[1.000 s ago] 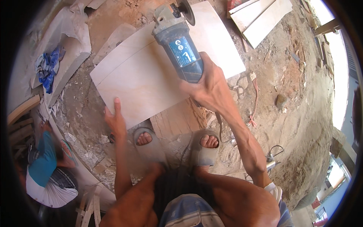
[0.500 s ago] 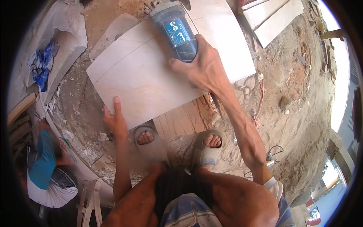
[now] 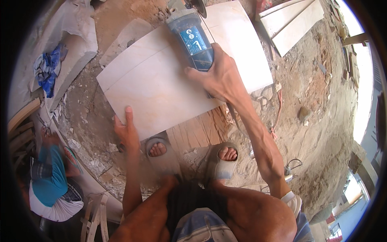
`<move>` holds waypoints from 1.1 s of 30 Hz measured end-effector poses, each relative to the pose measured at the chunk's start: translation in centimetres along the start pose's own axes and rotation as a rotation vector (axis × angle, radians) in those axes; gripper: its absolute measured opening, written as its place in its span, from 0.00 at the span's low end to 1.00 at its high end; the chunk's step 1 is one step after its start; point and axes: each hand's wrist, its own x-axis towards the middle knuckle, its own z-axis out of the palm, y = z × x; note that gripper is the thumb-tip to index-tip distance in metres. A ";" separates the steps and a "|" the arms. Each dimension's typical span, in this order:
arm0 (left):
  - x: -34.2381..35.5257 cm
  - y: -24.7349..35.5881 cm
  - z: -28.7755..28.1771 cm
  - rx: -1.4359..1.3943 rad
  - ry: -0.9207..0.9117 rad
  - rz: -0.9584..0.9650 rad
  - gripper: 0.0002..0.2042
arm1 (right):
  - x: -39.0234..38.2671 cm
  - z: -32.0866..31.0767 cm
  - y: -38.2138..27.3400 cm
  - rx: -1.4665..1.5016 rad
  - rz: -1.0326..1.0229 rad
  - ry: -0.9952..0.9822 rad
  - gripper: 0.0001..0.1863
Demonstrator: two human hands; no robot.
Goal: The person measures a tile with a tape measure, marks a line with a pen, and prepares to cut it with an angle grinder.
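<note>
My right hand (image 3: 221,76) is wrapped round the rear body of a dusty blue angle grinder (image 3: 189,38). The grinder lies over a large cream tile (image 3: 153,101), and part of its dark disc shows at the top edge of the view. A thin straight line runs across the tile on both sides of the tool. At the tile's near left corner my left hand (image 3: 128,131) grips the edge, thumb on top and the other fingers partly hidden beneath. A wooden board (image 3: 197,129) shows under the tile's near edge, in front of my sandalled feet.
Cut tile pieces (image 3: 294,24) lie at the far right. Rubble and a reddish cord (image 3: 279,113) are on the dirt floor. A blue cloth (image 3: 47,70) rests on a pale slab at left. Another person (image 3: 54,181) sits at the lower left beside wooden frames.
The whole view has shifted slightly, so the tile and grinder appear a little lower. Both hands keep their holds. The other person at left has moved an arm a little.
</note>
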 end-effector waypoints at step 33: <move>0.1 -0.7 0.4 -0.082 -0.005 -0.015 0.30 | 1.8 -0.7 -0.8 0.022 0.074 -0.028 0.35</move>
